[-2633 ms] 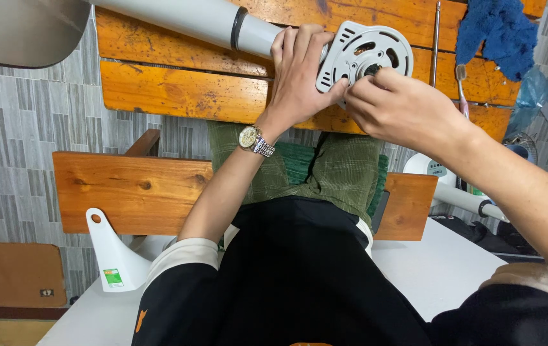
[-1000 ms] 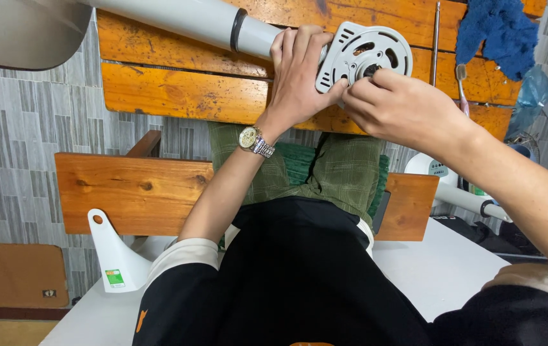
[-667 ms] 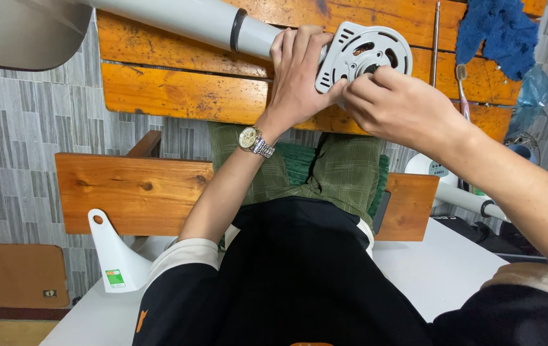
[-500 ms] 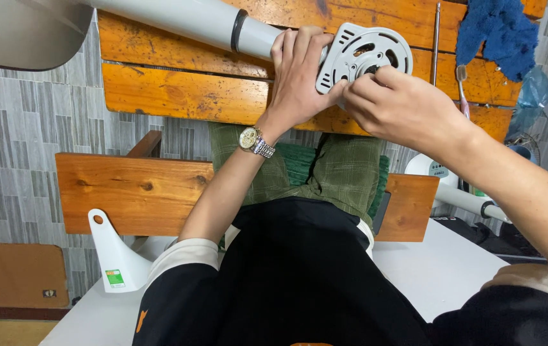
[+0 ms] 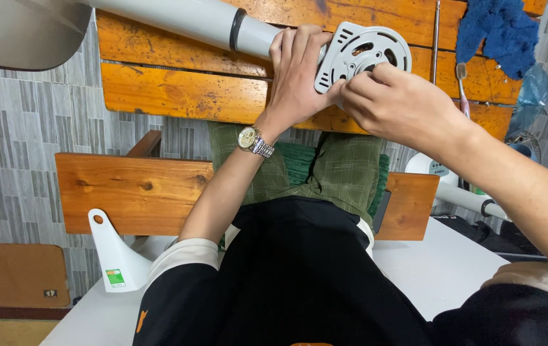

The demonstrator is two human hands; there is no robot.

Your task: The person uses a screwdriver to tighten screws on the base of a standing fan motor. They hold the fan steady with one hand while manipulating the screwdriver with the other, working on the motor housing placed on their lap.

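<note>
- L hand (image 5: 296, 80): arm being extended up fwd, fingers being wrapped round the grey tube (image 5: 223, 25) beside the round grey plate (image 5: 364, 54).
- R hand (image 5: 396, 102): wrist being bent inward, fingertips being pinched on plate centre, above wooden bench (image 5: 184, 96).

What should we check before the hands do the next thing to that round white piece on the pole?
1. Left hand gripping the grey pole where it meets the round white plate: ok.
2. Right hand fingertips on the plate's lower edge: ok.
3. Pole resting on the wooden bench: ok.
4. Small part or screw under the fingers: cannot tell, hidden.
5. Plate seated straight on the pole: cannot tell.
6. Blue cloth away from both hands: ok.
</note>
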